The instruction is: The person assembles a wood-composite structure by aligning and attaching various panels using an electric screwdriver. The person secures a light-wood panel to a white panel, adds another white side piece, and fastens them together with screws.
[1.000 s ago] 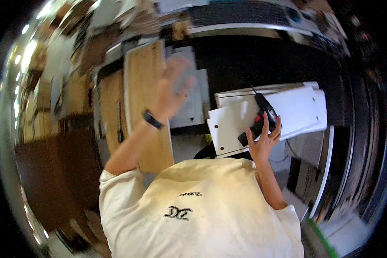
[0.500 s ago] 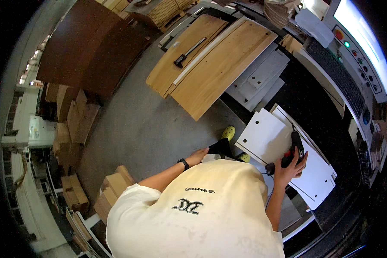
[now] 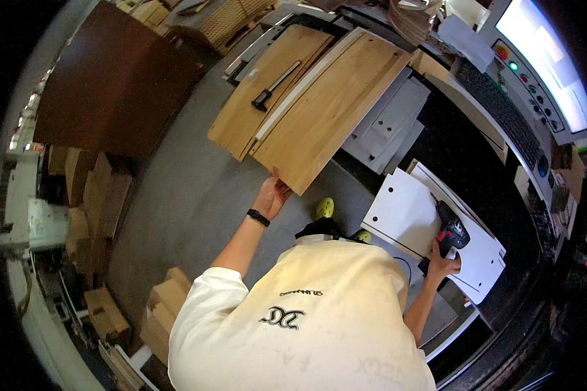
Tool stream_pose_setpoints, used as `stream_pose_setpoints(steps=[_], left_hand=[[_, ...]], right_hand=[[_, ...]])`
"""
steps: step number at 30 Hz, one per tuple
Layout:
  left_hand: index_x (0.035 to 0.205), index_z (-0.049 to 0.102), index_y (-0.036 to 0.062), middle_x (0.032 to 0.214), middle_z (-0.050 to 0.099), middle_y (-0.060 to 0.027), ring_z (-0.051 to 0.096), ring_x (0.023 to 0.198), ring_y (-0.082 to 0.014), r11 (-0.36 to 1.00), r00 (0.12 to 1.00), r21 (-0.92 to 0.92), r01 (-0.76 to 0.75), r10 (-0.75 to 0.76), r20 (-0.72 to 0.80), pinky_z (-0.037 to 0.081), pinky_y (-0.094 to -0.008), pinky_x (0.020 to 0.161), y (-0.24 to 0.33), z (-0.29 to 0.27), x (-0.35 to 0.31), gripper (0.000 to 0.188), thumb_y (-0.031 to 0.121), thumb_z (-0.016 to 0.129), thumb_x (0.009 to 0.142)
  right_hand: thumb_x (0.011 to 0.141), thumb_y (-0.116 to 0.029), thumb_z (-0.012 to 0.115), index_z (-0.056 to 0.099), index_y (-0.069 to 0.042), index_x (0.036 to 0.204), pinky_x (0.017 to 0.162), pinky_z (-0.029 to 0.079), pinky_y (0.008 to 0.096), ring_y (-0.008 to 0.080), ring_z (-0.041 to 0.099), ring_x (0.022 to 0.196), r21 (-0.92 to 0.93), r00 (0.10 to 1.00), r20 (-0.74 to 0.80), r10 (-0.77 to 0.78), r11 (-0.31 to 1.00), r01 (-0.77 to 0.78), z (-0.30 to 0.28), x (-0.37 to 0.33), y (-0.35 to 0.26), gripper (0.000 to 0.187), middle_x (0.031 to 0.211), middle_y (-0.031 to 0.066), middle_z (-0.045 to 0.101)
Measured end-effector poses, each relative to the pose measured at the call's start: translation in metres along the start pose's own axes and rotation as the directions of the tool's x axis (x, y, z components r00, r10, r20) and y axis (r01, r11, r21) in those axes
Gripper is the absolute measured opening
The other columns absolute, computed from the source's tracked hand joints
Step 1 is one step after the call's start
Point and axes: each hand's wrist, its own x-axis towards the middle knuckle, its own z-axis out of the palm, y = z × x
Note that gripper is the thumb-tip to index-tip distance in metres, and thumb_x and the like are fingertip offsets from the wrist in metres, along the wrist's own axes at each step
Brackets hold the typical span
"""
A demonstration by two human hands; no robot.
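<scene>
Left hand [image 3: 271, 197]: moved from waist to near end of light-brown wooden panel [image 3: 332, 111]; can't tell if clamped.
Right hand [image 3: 442, 264]: clamped on handle of black-and-red pistol-shaped drill [image 3: 452, 228].
Drill: over white flat board [image 3: 404, 207], handle base at near long edge.
Hands: well apart.

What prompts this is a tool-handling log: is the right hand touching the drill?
Touching: the head view shows the right hand curled against the drill, at its handle.
</scene>
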Motion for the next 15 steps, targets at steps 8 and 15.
stream_pose_setpoints(steps=[8,15], left_hand=[[0.130,0.055,0.0076,0.121,0.066,-0.0041,0.066,0.111,-0.0181,0.979,0.989,0.145,0.143,-0.136,-0.059,0.058,-0.0354,0.090,0.015,0.007,0.009,0.045,0.022,0.076,0.093],[0.125,0.060,0.0069,0.114,0.069,-0.0031,0.069,0.102,-0.0160,0.971,0.987,0.213,0.110,-0.132,0.091,0.059,-0.0309,0.083,0.034,-0.016,-0.011,0.037,0.010,0.075,0.091]], right_hand=[[0.072,-0.020,0.080,0.054,0.006,0.115,0.085,0.050,0.0466,0.0346,0.056,0.109,0.020,0.964,0.239,0.114,0.992,-0.122,-0.044,0.018,-0.047,0.056,0.126,0.0308,0.051],[0.073,-0.006,0.079,0.055,0.001,0.112,0.060,0.055,0.0337,0.0200,0.068,0.068,0.468,0.769,0.578,0.273,0.661,-0.587,-0.086,-0.012,-0.081,0.046,0.086,0.0131,0.069]])
